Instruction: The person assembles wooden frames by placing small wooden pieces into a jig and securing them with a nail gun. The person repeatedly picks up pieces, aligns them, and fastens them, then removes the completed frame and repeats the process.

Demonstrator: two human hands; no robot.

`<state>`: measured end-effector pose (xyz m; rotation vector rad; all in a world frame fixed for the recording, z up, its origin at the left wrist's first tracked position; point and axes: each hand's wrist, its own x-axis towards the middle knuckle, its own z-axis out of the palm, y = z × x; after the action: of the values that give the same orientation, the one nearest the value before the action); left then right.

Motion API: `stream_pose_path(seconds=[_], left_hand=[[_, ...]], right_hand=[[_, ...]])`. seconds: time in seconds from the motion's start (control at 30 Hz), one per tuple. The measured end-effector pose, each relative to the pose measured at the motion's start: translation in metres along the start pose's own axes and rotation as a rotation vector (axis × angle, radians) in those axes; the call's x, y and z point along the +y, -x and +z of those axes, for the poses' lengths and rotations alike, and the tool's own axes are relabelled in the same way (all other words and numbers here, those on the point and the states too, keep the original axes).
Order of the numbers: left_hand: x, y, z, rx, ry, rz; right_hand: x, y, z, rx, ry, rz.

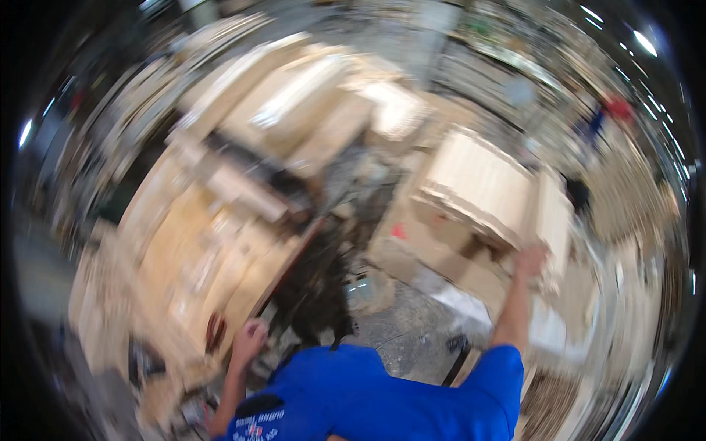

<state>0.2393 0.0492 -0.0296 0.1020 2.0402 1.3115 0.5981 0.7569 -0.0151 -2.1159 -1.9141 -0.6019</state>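
The narrow, pale stack of wooden strips (557, 220) stands just beyond the person's right hand (531, 261), which seems to touch its near end; blur hides whether the fingers grip. An uneven push there could make the strips slide, or knock the wide, pale wooden stack (478, 180) beyond this hand. The left hand (250, 339) is half curled, its hold unclear; a careless swing could disturb the dark-red, looped tool (215, 332) just left of it.

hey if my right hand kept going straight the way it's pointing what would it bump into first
Your right hand would likely meet the narrow stack of pale wood just ahead; blur hides whether they touch.
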Motion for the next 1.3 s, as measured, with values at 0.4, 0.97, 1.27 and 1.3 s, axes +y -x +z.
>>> stream_pose_path(seconds=[0.4,0.97,1.27,1.3], left_hand=[[0.022,0.072,-0.069,0.91,-0.931,0.296],[-0.053,0.073,-0.113,0.699,-0.854,0.434],[-0.059,0.056,-0.127,0.864,-0.832,0.34],[-0.058,0.055,-0.124,0.884,-0.83,0.311]], right_hand=[[-0.029,0.054,-0.065,0.034,0.086,-0.153],[-0.262,0.508,-0.276,-0.975,-1.307,-1.563],[-0.327,0.595,-0.335,-0.709,-1.065,-2.209],[-0.335,0.597,-0.342,-0.769,-1.018,-2.239]])
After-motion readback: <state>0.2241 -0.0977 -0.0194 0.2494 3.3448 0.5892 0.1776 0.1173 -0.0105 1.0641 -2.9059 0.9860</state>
